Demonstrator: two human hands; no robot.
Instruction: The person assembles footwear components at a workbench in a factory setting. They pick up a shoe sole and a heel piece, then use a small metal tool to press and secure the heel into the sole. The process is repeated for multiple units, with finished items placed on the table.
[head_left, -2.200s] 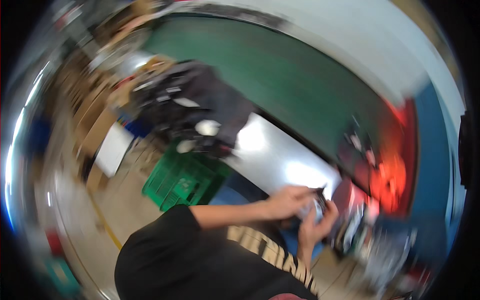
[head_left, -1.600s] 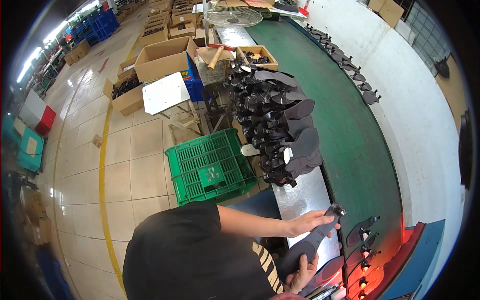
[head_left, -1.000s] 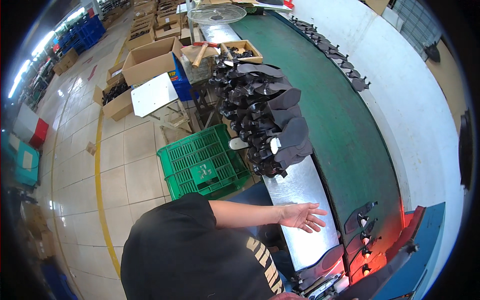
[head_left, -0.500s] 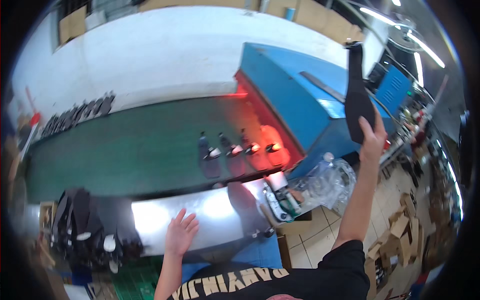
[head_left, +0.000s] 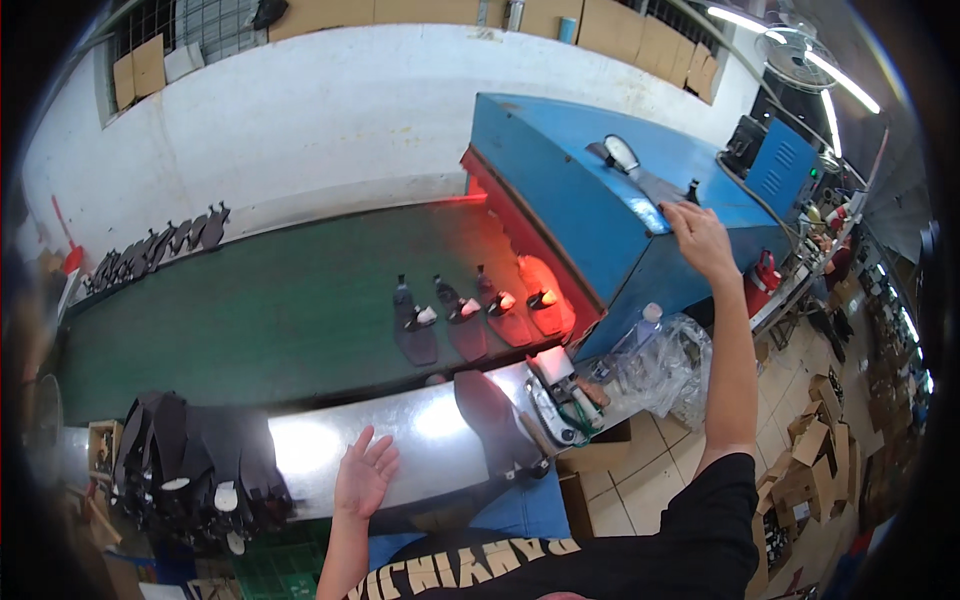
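On top of the blue machine (head_left: 560, 150), on the far right, lies a dark sandal (head_left: 655, 187) with a white patch (head_left: 621, 152) just beside its far end; I cannot tell if that patch is part of a second shoe. Four dark sandals (head_left: 468, 343) stand in a row on the right part of the green belt (head_left: 240, 290), two of them glowing red. One dark sole (head_left: 482, 412) lies on the shiny metal table (head_left: 405, 465). On the near left is a big pile of dark shoes (head_left: 200, 450), too mixed up to count. More shoes (head_left: 160, 243) line the far left edge of the belt. I see one clear bottle (head_left: 650, 318) and one red jug (head_left: 764, 278) on the right.

Big tan letters run across the black shirt (head_left: 690, 540).

The right arm stretches up and out to the far right. The right hand (head_left: 698, 238) has its fingers bent down by the machine's near edge, close to the sandal; I cannot tell if it grips it. The left hand (head_left: 367, 476) holds nothing. It is over the metal table, palm showing, fingers spread.
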